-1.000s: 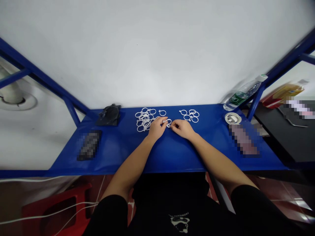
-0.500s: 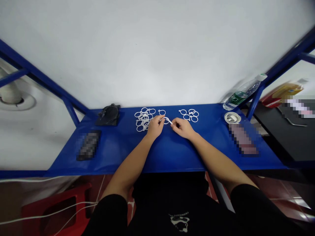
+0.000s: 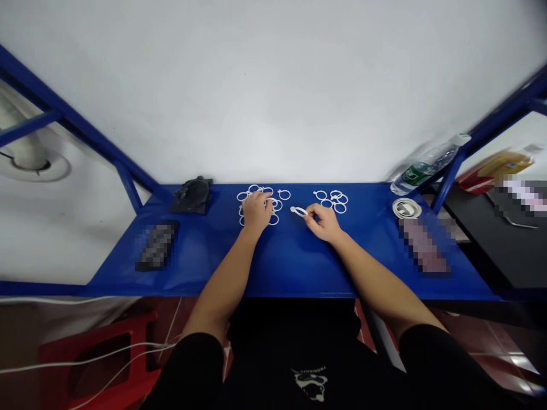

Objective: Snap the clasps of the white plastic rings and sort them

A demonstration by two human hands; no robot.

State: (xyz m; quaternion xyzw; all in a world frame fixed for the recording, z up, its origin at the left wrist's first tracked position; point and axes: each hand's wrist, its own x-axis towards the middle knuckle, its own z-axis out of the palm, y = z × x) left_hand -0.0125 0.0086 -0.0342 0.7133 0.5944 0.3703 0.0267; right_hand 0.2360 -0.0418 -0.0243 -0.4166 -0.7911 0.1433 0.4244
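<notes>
My right hand pinches a white curtain ring between thumb and fingers, raised over the blue tabletop. The ring's small eyelet end points left. Over on the left, my left hand is above a heap of white curtain rings, thumb and fingers apart, covering part of the heap. One single ring lies just right of that heap. A smaller group of several curtain rings lies beyond my right hand, some overlapping.
A crumpled black plastic bag and a blurred dark object lie on the left. On the right are a leaning water bottle, a coiled white cable and a blurred pinkish object. Blue frame bars rise at both sides.
My left hand has let go of the ring that both hands were at and moved left over the heap. My right hand keeps the ring, now apart from the left hand.
</notes>
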